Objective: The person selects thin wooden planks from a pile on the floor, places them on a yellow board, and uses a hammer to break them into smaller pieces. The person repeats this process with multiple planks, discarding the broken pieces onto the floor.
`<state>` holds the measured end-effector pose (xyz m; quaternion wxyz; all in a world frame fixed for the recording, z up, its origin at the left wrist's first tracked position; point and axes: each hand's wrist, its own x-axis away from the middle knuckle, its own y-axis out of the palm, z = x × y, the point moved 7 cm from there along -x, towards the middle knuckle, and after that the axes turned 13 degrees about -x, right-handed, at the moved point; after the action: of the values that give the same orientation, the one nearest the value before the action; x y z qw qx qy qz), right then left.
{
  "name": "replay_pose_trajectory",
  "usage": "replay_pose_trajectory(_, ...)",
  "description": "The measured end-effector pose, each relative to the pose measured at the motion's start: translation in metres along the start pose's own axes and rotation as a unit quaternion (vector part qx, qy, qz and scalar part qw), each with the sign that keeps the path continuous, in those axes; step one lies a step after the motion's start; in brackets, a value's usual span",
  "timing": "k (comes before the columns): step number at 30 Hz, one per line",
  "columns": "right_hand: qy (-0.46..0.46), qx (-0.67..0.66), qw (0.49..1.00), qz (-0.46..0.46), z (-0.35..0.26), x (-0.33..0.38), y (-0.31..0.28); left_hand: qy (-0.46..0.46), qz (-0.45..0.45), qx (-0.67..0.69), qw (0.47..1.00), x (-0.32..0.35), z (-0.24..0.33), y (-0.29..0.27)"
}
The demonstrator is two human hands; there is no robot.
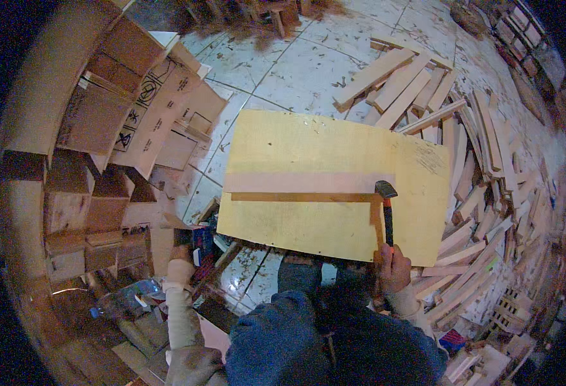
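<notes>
A yellow wooden board (321, 145) lies in front of my knees. Across its middle runs a pale wood strip (302, 183). My right hand (394, 267) is closed around the handle of a hammer (387, 219). The hammer's dark head is over the strip's right end; whether it touches the wood I cannot tell. Off to the left, my left hand (180, 258) reaches beside a small blue and red box (202, 248). Its fingers are lost in shadow, so I cannot see what they do.
Opened cardboard boxes (148, 116) stand along the left, with a clear plastic bottle (125, 299) below them. Many loose wood pieces (411, 80) are heaped at the far right and down the right side. Shavings lie scattered over the tiled floor (257, 67).
</notes>
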<state>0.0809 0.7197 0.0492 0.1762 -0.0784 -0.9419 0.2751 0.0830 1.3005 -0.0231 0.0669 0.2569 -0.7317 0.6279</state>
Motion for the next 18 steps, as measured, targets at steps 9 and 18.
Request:
replay_pose_trajectory(9,0.009,-0.015,1.0,0.014,-0.015,0.001,-0.004,0.045,0.028,-0.081,0.995,0.017,0.01,-0.035)
replay_pose_trajectory(18,-0.013,-0.037,0.999,0.002,-0.019,0.0,-0.004,0.037,0.16,0.065,0.984,0.05,0.026,-0.107)
